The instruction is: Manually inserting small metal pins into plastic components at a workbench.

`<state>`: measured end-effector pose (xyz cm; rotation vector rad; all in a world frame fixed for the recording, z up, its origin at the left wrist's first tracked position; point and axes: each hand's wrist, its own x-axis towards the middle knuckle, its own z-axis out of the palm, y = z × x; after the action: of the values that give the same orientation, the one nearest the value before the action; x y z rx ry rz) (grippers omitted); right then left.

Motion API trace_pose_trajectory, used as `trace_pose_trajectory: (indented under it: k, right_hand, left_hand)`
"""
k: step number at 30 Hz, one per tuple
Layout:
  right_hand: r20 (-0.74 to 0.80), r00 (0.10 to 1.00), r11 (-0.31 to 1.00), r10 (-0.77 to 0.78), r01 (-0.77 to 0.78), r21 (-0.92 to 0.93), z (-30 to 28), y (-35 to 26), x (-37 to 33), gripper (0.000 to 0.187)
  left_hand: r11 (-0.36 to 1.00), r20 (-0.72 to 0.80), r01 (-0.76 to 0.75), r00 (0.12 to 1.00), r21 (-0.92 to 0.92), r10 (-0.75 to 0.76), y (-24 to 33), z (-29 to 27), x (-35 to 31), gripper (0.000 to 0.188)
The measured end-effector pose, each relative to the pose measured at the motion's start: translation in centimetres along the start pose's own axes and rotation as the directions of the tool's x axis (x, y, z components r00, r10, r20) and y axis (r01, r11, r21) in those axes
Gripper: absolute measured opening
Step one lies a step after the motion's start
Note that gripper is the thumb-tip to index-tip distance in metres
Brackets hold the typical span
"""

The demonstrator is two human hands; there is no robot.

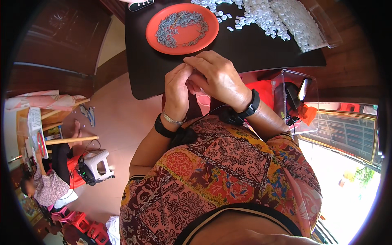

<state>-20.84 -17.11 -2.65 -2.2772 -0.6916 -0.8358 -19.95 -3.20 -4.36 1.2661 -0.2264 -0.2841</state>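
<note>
My left hand (178, 86) and my right hand (222, 77) meet just off the near edge of the black table (245, 55). Their fingers are bent and press together at the tips. Whatever they pinch, if anything, is hidden behind the fingers and too small to make out. Just beyond my fingertips sits a round red plate (155, 40). Spread in a ring on it are many small grey nail-like pieces (169, 38). To the far right, small whitish plastic pieces (265, 18) lie heaped on the tabletop, spilling from a clear tray (332, 41).
Below the table's right side stands a clear plastic bin (302, 130) with black and orange things inside. At the left a person (51, 185) sits by a wooden-legged table, near a white stool (98, 166). Several red stools (81, 222) stand at lower left. Blue slippers (90, 116) lie on the floor.
</note>
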Motion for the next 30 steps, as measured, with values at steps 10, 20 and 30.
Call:
trace_pose_trajectory:
  k: [10,20,30]
  right_hand:
    - [0.129,0.991,0.999,0.031,-0.034,0.019,-2.1,-2.2,-0.7,0.028]
    - [0.076,0.991,0.993,-0.109,0.112,-0.030,-4.9,-5.9,-1.5,0.024]
    - [0.065,0.994,0.970,0.086,-0.098,0.222,-7.2,-7.8,-3.1,0.027]
  left_hand:
    - [0.993,0.006,-0.041,0.999,-0.109,0.042,0.1,0.8,-1.9,0.033]
    - [0.963,-0.001,-0.183,0.983,-0.197,0.186,1.6,2.7,-6.0,0.029]
    - [0.967,0.090,-0.166,0.978,-0.191,0.186,2.5,3.2,-7.9,0.025]
